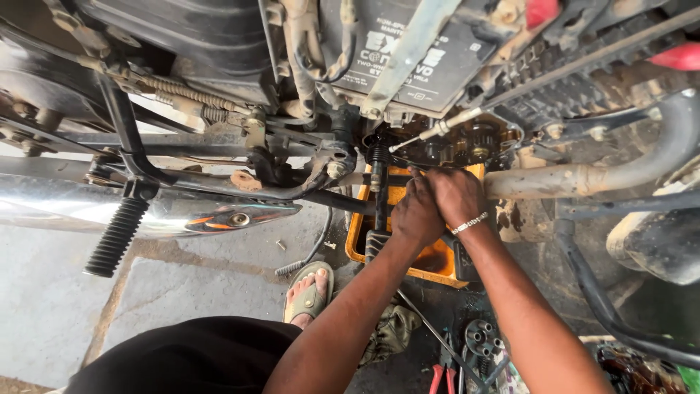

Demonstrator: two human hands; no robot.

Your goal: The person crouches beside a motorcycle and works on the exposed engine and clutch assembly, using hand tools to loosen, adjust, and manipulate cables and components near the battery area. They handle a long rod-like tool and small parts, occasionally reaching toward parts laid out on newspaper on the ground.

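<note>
I look down at the side of a motorcycle with its engine side opened, gears [467,146] showing. My left hand [414,213] and my right hand [456,193] are pressed together just below the open gear case [481,138], fingers curled around something small that I cannot make out. A metal bracelet [470,222] circles my right wrist. An orange tray [437,255] sits on the ground under both hands. A black foot lever [379,190] runs down in front of my left hand.
A chrome exhaust pipe [87,211] and a ribbed footpeg [117,237] lie at left. A rusty exhaust bend [583,179] crosses at right. A screwdriver [437,130] pokes into the case. Red-handled pliers [441,376], a metal part [481,339] and a rag [394,332] lie on the floor by my sandalled foot [308,292].
</note>
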